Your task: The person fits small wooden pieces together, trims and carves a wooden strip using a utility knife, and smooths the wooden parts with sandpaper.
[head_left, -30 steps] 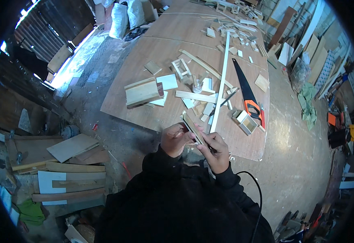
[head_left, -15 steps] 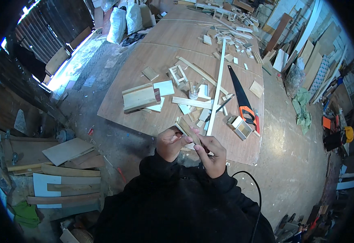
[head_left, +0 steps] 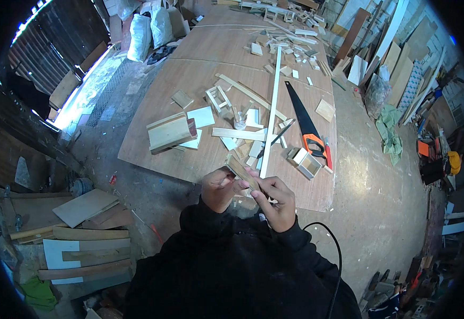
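tabletop beyond, fingers of left hand and right hand clamp wooden piece, long axis seemingly forward-left.

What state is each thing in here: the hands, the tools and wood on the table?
Left hand: closed on the wooden piece.
Right hand: closed on the same piece.
Wooden piece: held between both hands.
Handsaw: lying on the table, unheld.
Small box: open, its inside showing.
Clear jar: upright, thin sticks inside.
Long pale strip: lying unheld.
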The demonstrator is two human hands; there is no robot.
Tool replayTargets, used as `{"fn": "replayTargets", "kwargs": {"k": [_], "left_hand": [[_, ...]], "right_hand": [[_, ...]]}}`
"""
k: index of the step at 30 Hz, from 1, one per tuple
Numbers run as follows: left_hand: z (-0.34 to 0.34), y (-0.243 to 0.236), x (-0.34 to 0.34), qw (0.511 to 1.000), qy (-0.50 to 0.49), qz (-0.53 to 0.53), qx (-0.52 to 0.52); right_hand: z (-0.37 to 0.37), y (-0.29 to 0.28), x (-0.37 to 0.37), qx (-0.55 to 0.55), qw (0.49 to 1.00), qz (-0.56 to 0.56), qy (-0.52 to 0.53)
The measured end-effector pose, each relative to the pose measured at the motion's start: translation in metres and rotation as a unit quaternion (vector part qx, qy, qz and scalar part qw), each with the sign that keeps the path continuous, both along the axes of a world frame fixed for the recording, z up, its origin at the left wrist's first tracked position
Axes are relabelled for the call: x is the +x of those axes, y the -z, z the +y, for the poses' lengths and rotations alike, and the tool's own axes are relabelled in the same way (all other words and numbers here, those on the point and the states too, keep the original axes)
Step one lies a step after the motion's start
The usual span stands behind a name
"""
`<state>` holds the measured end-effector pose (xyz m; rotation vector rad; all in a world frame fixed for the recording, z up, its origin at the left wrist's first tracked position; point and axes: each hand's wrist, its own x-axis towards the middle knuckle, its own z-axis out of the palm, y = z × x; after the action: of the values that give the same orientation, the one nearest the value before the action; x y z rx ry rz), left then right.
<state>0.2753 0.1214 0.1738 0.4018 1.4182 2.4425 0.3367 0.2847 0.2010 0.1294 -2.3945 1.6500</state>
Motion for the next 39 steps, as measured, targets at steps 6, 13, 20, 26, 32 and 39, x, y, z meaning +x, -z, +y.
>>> {"fn": "replayTargets", "kwargs": {"k": [6,13,20,26,32,39], "left_hand": [[0.014,0.004,-0.004,0.979,-0.081,-0.124,0.140],[0.012,-0.003,-0.006,0.970,-0.151,-0.161,0.101],[0.016,0.002,0.002,0.959,-0.181,-0.200,0.091],[0.013,0.020,0.003,0.953,-0.166,-0.241,0.081],[0.004,0.032,0.008,0.950,-0.203,-0.217,0.092],[-0.041,0.012,-0.009,0.669,-0.146,0.546,-0.483]], "right_hand": [[0.002,-0.009,-0.003,0.030,0.999,0.012,-0.014],[0.004,0.005,-0.005,0.075,0.994,0.063,0.046],[-0.003,0.027,-0.005,0.175,0.968,0.152,0.095],[-0.007,0.041,-0.006,0.126,0.974,0.136,0.131],[-0.002,0.058,-0.004,-0.052,0.988,-0.076,0.121],[0.014,0.077,-0.015,-0.163,0.964,-0.211,-0.013]]}}
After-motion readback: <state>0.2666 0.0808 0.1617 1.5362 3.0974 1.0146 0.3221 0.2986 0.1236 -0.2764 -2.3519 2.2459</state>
